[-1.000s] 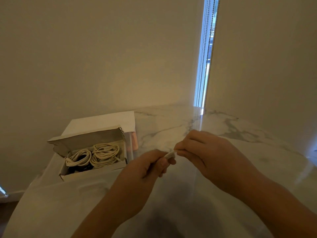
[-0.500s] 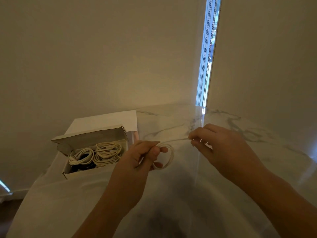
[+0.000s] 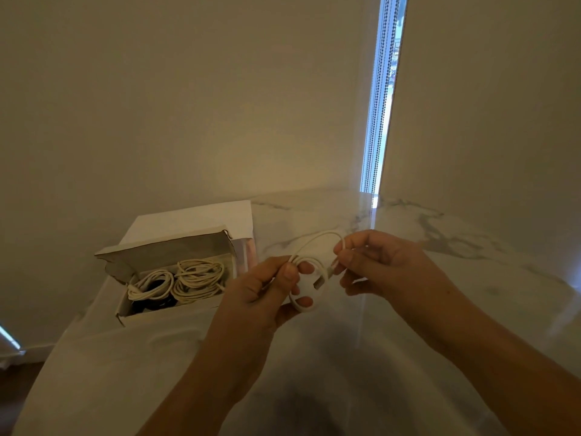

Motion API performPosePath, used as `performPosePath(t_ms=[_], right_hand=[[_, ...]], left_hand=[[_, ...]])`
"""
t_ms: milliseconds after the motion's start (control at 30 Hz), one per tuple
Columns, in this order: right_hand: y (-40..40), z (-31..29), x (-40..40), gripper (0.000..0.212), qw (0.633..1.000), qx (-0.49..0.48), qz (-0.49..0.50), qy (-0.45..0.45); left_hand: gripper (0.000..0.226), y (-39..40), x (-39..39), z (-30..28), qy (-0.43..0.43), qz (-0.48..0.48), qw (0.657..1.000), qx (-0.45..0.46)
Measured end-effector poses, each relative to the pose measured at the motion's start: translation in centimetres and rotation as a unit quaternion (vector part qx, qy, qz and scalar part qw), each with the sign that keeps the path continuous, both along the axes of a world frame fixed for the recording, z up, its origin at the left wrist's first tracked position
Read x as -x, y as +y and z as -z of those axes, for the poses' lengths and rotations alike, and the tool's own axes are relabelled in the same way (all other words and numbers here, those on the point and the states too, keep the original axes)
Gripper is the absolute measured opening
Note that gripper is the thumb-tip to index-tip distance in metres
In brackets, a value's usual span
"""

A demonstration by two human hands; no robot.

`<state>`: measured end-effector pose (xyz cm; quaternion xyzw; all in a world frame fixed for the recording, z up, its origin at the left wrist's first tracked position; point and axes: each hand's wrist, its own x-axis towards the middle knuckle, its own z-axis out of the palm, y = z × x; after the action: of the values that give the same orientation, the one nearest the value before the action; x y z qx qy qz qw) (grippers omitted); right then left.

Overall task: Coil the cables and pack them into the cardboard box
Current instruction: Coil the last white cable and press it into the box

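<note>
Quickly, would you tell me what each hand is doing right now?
Left hand: pinches the loops of the white cable.
Right hand: pinches the same cable near its plug end.

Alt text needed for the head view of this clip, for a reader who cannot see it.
Two hands coil a white cable above a marble table: the left hand pinches the loops, the right hand holds the plug end. To the left, an open cardboard box holds two coiled white cables.
</note>
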<state>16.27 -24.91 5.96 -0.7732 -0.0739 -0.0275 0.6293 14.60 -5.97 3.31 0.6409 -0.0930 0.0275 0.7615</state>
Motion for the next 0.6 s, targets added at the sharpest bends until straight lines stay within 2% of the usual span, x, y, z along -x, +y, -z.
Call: performPosePath(t_ms=[200,400,433,533,600], right_hand=[[0.8,0.4,0.5,0.018,0.995,-0.051,-0.041,0.069],[1.5,0.7,0.6,0.023,0.963,-0.184,-0.074,0.182],[1.6,0.7,0.7,0.025,0.959,-0.194,-0.078,0.190],[1.7,0.8,0.8,0.051,0.953,-0.208,-0.084,0.202],[1.7,1.1,0.9,0.055,0.955,-0.199,-0.110,0.193]], left_hand=[[0.029,0.0,0.0,0.0,0.001,0.008,1.000,0.006],[0.032,-0.1,-0.2,0.5,-0.020,0.007,0.998,-0.058],[0.032,-0.1,-0.2,0.6,-0.021,0.007,0.998,-0.064],[0.030,0.0,-0.3,0.9,-0.028,-0.008,0.995,-0.100],[0.027,0.0,-0.3,1.2,-0.045,-0.021,0.987,-0.151]])
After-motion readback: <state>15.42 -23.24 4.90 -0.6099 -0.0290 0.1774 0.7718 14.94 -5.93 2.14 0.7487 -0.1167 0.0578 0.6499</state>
